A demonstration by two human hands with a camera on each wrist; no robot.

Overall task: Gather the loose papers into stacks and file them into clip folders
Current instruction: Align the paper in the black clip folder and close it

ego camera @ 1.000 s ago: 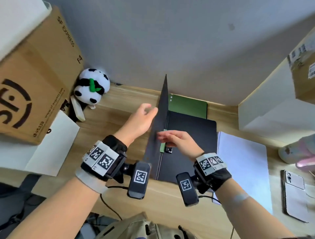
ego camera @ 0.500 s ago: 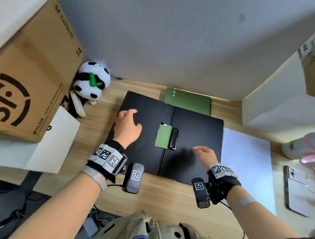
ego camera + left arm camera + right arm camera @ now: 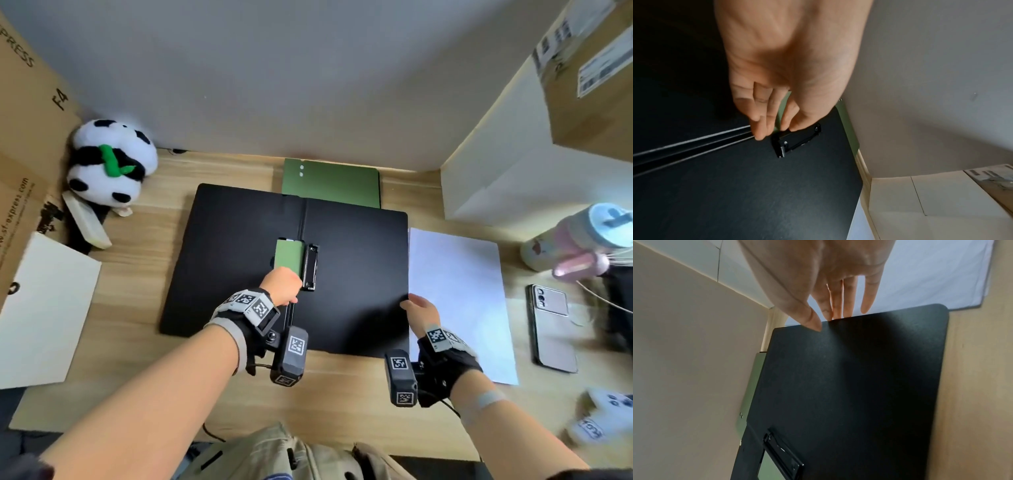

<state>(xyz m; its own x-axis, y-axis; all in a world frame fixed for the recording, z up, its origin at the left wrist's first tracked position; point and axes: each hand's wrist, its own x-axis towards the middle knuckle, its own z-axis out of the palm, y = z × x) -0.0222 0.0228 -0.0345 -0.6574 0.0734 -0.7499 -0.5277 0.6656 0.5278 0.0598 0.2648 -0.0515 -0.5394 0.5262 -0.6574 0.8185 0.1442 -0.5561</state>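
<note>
Your left hand (image 3: 281,285) pinches the green lever (image 3: 288,253) beside the flat-open black clip folder (image 3: 356,274)'s spine, likely to open the clip; right hand (image 3: 420,313), fingers relaxed, reaches the white paper stack (image 3: 455,291) right of it

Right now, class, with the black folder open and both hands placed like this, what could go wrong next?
1. The left hand pinches the green lever beside the black clip; it might snap onto fingertips.
2. The right hand reaches the paper stack at the black folder edge; sheets may snag or fan out.
</note>
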